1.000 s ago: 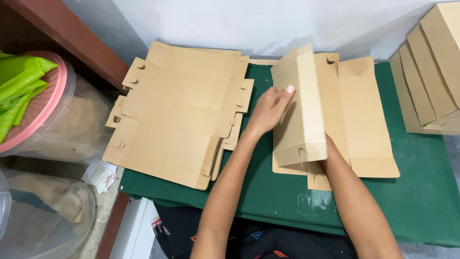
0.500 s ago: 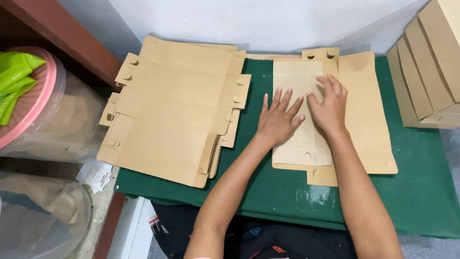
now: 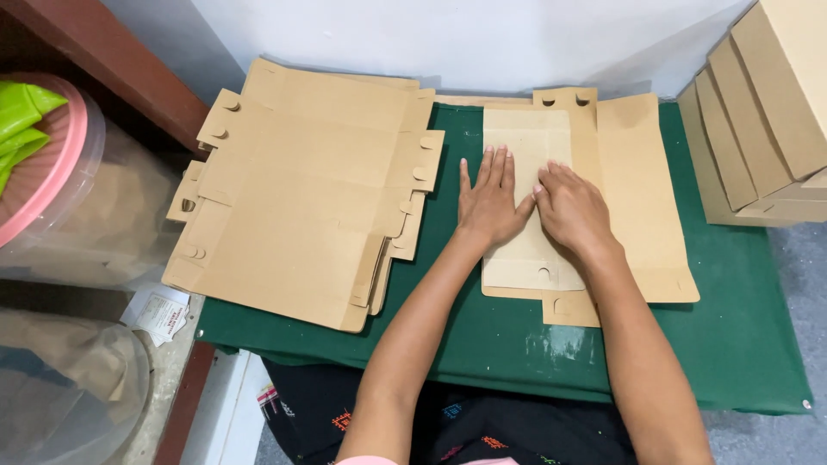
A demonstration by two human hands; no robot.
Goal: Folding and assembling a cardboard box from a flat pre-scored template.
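Cardboard blank: brown cardboard blank point(image 3: 633, 189) lies flat on the green mat point(image 3: 741, 344), its folded panel point(image 3: 525, 172) pressed down at centre.
Change: a second ago the panel stood raised; both hands have since slid toward the near end.
Left hand: left hand point(image 3: 489, 202) flat, fingers spread, gripping nothing.
Right hand: right hand point(image 3: 570, 207) flat beside it, thumbs touching.
Around: stack of flat blanks point(image 3: 301, 189) left; finished boxes point(image 3: 758, 112) far right; plastic tub point(image 3: 52, 172) off the mat.
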